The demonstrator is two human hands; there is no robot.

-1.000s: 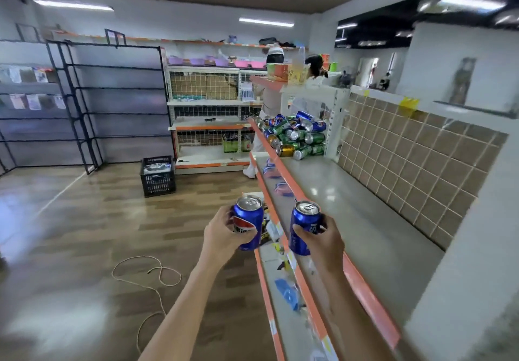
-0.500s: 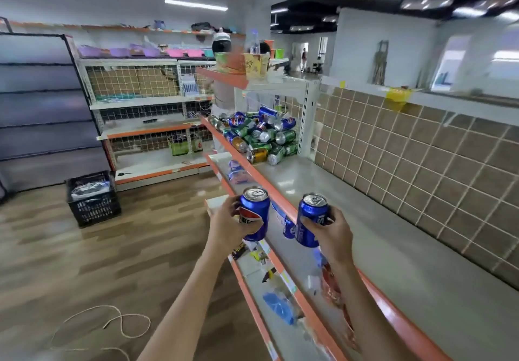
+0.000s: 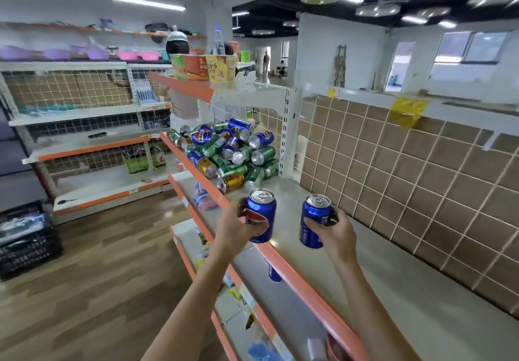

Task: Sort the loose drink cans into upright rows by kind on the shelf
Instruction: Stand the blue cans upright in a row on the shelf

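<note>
Holding one blue can [image 3: 261,216] in the left hand [image 3: 238,227] and a second blue can [image 3: 314,221] in the right hand [image 3: 332,230], each wrapped by curled fingers around the middle of the barrel. Kept upright, pull-tabs up, probably so each can go straight down on its base without turning. Carried as a matching pair, which suits starting or extending one row of a single kind. Poised over the pale shelf [image 3: 393,290], left can above the orange front lip [image 3: 295,273], right can further in toward the brown tiled wall [image 3: 421,192]. Heaped well beyond, against a white wire grille: the loose pile of cans [image 3: 230,153], blue, green and gold, lying on their sides. Thin glossy metal cylinders, smooth-walled, silver-topped, likely slippery and quick to roll; flat matte shelf surface, apparently good for standing them.
</note>
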